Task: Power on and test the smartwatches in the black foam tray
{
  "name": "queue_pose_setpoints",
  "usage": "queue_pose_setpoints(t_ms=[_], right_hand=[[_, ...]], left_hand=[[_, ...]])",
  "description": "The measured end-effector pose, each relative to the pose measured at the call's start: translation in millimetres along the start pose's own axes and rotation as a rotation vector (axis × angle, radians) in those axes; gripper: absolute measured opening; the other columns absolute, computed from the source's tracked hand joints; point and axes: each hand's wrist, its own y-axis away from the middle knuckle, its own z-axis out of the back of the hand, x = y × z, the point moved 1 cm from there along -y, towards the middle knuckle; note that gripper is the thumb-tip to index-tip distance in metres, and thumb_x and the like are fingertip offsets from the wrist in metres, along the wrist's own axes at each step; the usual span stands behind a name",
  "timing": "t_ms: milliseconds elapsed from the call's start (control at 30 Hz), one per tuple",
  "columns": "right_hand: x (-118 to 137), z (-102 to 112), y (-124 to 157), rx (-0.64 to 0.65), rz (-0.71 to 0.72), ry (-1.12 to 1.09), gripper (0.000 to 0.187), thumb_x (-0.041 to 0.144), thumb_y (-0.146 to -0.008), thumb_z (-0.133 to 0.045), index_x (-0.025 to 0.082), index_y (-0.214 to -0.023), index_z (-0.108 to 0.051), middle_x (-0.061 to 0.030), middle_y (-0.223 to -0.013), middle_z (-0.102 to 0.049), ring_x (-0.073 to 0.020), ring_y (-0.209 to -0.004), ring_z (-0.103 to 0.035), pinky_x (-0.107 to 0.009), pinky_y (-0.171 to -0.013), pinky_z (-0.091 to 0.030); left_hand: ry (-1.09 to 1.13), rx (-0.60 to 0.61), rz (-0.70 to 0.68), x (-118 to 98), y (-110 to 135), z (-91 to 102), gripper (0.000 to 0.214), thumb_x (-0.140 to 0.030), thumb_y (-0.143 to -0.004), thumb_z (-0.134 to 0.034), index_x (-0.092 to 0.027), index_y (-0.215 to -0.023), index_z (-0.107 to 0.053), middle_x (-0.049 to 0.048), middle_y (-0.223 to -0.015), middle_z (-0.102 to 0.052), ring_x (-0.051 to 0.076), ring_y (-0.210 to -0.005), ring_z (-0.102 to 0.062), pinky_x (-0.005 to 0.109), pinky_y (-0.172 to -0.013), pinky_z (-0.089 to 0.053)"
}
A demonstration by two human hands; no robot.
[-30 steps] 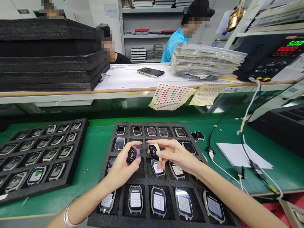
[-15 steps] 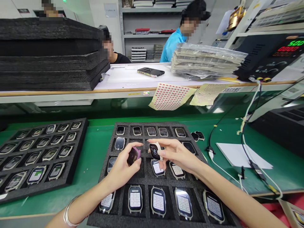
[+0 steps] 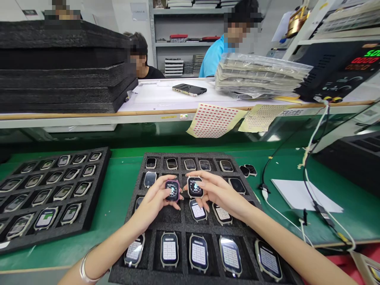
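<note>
Pinched in my left hand [image 3: 158, 196] is a smartwatch with a purple case [image 3: 172, 190], its lit clock face turned up toward me. My thumb rests on its screen. My right hand [image 3: 215, 190] grips a smartwatch with a pale case [image 3: 195, 187], also showing a lit clock face, with a finger on the glass. Both are held side by side, a small gap apart, above a black foam tray [image 3: 184, 277]. Several strapless smartwatches lie in its pockets, such as one with a white grid on its screen [image 3: 169, 248].
Another foam tray of watches [image 3: 97, 190] lies on the left. Two watch faces [image 3: 247, 170], cables [image 3: 264, 192] and white paper [image 3: 305, 194] are on the right. A shelf ahead carries stacked black foam [image 3: 59, 91], a phone [image 3: 189, 89] and a power supply [image 3: 335, 71]. Two people [image 3: 213, 59] [image 3: 152, 73] are beyond.
The purple watch has turned so its face shows, lit, and my left thumb has come onto it. The pale watch has rotated to face me more squarely. Both hands stay over the tray.
</note>
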Motion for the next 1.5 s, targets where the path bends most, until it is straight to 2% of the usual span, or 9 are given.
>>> queue_pose_setpoints(t_ms=[233,500,667,867,967,1100,1233,1367,1500], right_hand=[[-1.6,2.0,-0.9,-0.045,0.025,0.067,0.048,0.03,-0.086,-0.06,0.015,-0.13,-0.048,-0.0108,-0.095,-0.068,-0.012,-0.049,-0.062,-0.02,-0.039,-0.046],[-7.5,6.1,-1.2,-0.025,0.078,0.172,0.046,0.033,-0.086,-0.061,0.017,-0.128,-0.049,-0.0105,-0.098,-0.069,-0.0108,-0.048,-0.062,-0.018,-0.039,-0.044],[-7.3,2.0,0.8,-0.083,0.102,0.312,0.046,0.031,-0.084,-0.064,0.017,-0.126,-0.051,-0.0072,-0.091,-0.068,-0.0083,-0.045,-0.058,-0.017,-0.037,-0.041],[-8.9,2.1,0.8,0.05,0.12,0.347,0.067,0.02,-0.077,-0.068,0.02,-0.136,-0.035,-0.0061,-0.1,-0.065,-0.0151,-0.073,-0.064,-0.023,-0.058,-0.052],[-6.9,12.4,-5.5,-0.03,0.196,0.707,0.046,0.02,-0.08,-0.064,0.019,-0.124,-0.048,-0.0042,-0.093,-0.063,-0.0154,-0.068,-0.061,-0.026,-0.059,-0.05],[-1.2,26.4,-19.0,-0.102,0.381,1.205,0.02,0.021,-0.079,-0.069,0.015,-0.097,-0.062,-0.0063,-0.093,-0.06,-0.0192,-0.078,-0.057,-0.031,-0.071,-0.047],[-4.0,30.5,-32.1,-0.063,0.379,1.261,0.018,0.022,-0.079,-0.071,0.015,-0.094,-0.064,-0.002,-0.077,-0.057,-0.0172,-0.067,-0.054,-0.027,-0.062,-0.045],[-12.4,24.9,-38.0,-0.074,0.403,1.289,0.02,0.026,-0.081,-0.071,0.015,-0.095,-0.062,-0.0029,-0.081,-0.058,-0.0159,-0.065,-0.055,-0.027,-0.06,-0.046],[-9.8,17.0,-35.0,-0.047,0.455,1.35,0.018,0.026,-0.084,-0.067,0.015,-0.098,-0.064,-0.0101,-0.1,-0.058,-0.0243,-0.092,-0.056,-0.038,-0.082,-0.047]], left_hand=[[-0.036,0.066,-0.024,7.8,-1.6,4.9,0.03,-0.019,-0.088,-0.044,-0.019,-0.118,-0.048,0.008,-0.101,-0.058,0.022,-0.091,-0.061,0.033,-0.068,-0.053],[-0.114,0.057,-0.028,6.5,1.5,3.7,0.031,-0.018,-0.088,-0.043,-0.019,-0.119,-0.045,0.008,-0.102,-0.057,0.022,-0.092,-0.061,0.031,-0.067,-0.053],[-0.171,0.046,-0.032,4.0,0.9,2.2,0.033,-0.019,-0.087,-0.044,-0.017,-0.119,-0.044,0.0078,-0.096,-0.057,0.022,-0.09,-0.061,0.03,-0.064,-0.051],[-0.213,-0.014,-0.052,0.7,1.2,0.2,0.035,-0.022,-0.083,-0.049,-0.017,-0.118,-0.042,0.0059,-0.092,-0.055,0.02,-0.083,-0.061,0.029,-0.063,-0.05],[-0.26,-0.055,-0.065,-1.4,1.3,-0.6,0.04,-0.023,-0.08,-0.054,-0.016,-0.117,-0.042,0.0036,-0.086,-0.055,0.016,-0.072,-0.06,0.028,-0.062,-0.049],[-0.285,-0.051,-0.065,-1.4,1.8,-1.8,0.043,-0.023,-0.077,-0.058,-0.017,-0.116,-0.043,0.0014,-0.082,-0.054,0.013,-0.065,-0.058,0.027,-0.06,-0.048],[-0.292,-0.018,-0.066,1.2,2.3,-1.1,0.044,-0.021,-0.077,-0.059,-0.018,-0.117,-0.043,0.0013,-0.083,-0.054,0.012,-0.061,-0.055,0.027,-0.06,-0.047],[-0.312,0.019,-0.059,4.9,2.1,2.0,0.046,-0.019,-0.077,-0.058,-0.019,-0.12,-0.042,0.0018,-0.087,-0.052,0.013,-0.067,-0.056,0.026,-0.06,-0.047],[-0.358,0.101,-0.034,9.2,5.3,2.6,0.047,-0.018,-0.079,-0.057,-0.022,-0.123,-0.042,0.002,-0.091,-0.051,0.015,-0.073,-0.055,0.026,-0.059,-0.045]])
